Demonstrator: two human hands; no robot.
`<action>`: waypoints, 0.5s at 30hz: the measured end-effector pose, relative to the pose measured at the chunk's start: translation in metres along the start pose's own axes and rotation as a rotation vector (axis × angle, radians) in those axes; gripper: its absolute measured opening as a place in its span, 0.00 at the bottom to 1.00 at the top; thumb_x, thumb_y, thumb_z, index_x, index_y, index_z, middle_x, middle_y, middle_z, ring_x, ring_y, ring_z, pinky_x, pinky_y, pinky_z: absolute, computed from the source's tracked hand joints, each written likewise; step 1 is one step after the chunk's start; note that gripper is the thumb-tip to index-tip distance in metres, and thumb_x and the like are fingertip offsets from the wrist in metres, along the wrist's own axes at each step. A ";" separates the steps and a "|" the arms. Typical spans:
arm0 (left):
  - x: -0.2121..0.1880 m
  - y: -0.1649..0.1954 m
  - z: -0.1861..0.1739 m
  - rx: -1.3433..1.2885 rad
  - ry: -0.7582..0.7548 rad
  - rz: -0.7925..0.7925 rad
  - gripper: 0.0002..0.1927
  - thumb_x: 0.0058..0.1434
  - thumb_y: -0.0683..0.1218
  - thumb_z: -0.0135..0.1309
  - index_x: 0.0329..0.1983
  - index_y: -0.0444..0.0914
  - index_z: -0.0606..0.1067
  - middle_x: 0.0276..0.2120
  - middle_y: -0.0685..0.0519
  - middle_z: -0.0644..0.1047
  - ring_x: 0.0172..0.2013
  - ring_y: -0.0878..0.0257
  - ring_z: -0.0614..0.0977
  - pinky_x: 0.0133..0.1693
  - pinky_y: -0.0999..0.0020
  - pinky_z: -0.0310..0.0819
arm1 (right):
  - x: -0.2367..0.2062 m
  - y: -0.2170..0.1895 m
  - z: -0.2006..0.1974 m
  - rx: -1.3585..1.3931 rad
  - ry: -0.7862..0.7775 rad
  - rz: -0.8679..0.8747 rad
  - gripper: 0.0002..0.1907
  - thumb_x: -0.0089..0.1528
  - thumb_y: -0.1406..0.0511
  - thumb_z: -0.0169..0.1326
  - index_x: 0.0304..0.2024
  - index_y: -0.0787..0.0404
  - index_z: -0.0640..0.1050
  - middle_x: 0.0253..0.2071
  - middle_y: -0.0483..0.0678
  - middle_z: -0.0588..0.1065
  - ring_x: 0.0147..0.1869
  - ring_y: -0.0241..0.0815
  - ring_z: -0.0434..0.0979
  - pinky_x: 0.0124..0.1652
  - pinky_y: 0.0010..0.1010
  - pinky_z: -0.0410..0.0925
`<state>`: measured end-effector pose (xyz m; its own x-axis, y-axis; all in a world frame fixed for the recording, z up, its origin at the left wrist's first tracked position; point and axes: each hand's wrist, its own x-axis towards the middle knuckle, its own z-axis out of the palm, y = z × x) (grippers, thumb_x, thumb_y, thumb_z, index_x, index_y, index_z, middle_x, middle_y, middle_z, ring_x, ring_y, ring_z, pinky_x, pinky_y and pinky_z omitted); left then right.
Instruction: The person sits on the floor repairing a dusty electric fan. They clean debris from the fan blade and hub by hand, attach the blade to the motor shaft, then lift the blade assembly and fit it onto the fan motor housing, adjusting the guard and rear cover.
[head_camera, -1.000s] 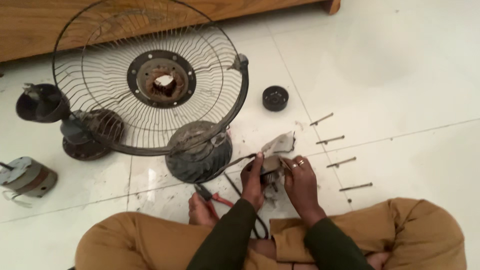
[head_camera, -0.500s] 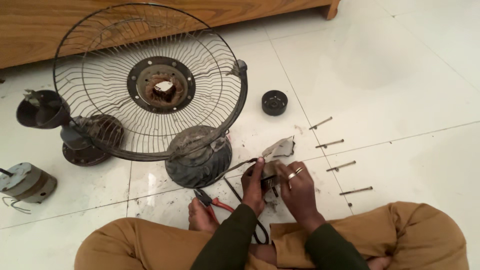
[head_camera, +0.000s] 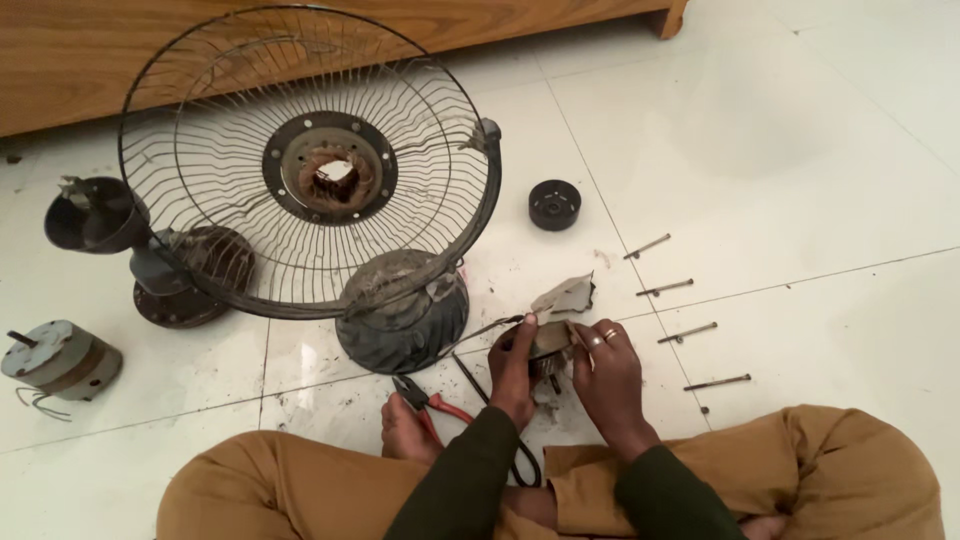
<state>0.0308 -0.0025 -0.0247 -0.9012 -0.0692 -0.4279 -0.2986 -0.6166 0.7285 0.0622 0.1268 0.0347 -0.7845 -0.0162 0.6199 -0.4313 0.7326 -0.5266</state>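
At 9 o'clock on the tiled floor (head_camera: 800, 150) lies a small grey motor (head_camera: 58, 360) with loose wires, well apart from the work. Above it, near 10 o'clock, stands a dark cup-shaped housing (head_camera: 92, 213) beside a round dusty base (head_camera: 192, 278). The wire fan guard (head_camera: 300, 160) leans across the middle toward 12 o'clock, its hub showing copper windings, and it rests against a domed grey motor cover (head_camera: 403, 312).

Red-handled pliers (head_camera: 428, 398) lie just beside the person's bare foot (head_camera: 402, 432) at 6 o'clock, untouched.

The left hand (head_camera: 512, 368) is clamped around a small fan part (head_camera: 548, 340), fingers curled over its near side, thumb up. A black cable (head_camera: 490, 400) runs from it down toward the lap. The right hand (head_camera: 608, 372), with rings on 2 fingers, grips the same part from the other side, so both hands are closed on it just above the floor, about 5 o'clock from the guard. A torn scrap of grey material (head_camera: 565, 296) sits touching its far edge.

Judging by this, the step in hand is working on this part by fingers alone; what it is exactly cannot be told. The next move likely calls for a steady left grip while the right fingers turn or pull.

To the right, a black round cap (head_camera: 554, 204) sits near 1 o'clock, and 4 long screws (head_camera: 688, 332) lie in a row toward 3 o'clock.
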 end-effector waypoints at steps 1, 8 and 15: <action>0.001 -0.001 -0.001 0.004 -0.003 -0.004 0.24 0.55 0.60 0.64 0.45 0.38 0.79 0.37 0.56 0.79 0.35 0.66 0.78 0.35 0.67 0.74 | 0.000 -0.001 0.000 0.021 0.006 -0.021 0.15 0.58 0.76 0.54 0.47 0.64 0.81 0.35 0.54 0.72 0.42 0.55 0.74 0.41 0.44 0.70; 0.003 -0.003 -0.001 0.022 -0.005 0.024 0.26 0.56 0.61 0.66 0.44 0.37 0.78 0.35 0.56 0.76 0.34 0.64 0.74 0.32 0.66 0.70 | 0.003 -0.003 -0.001 -0.005 0.024 0.024 0.12 0.60 0.74 0.57 0.47 0.65 0.80 0.37 0.55 0.73 0.42 0.54 0.75 0.41 0.43 0.70; -0.001 0.001 0.003 0.018 0.008 -0.031 0.26 0.52 0.60 0.67 0.46 0.39 0.78 0.37 0.56 0.78 0.37 0.65 0.77 0.36 0.67 0.73 | 0.007 -0.013 -0.008 -0.132 0.064 -0.328 0.15 0.55 0.72 0.59 0.46 0.65 0.81 0.37 0.50 0.76 0.42 0.50 0.76 0.43 0.41 0.71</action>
<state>0.0301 -0.0011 -0.0220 -0.8888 -0.0571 -0.4547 -0.3318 -0.6043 0.7244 0.0654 0.1227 0.0502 -0.5825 -0.2255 0.7809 -0.5912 0.7768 -0.2167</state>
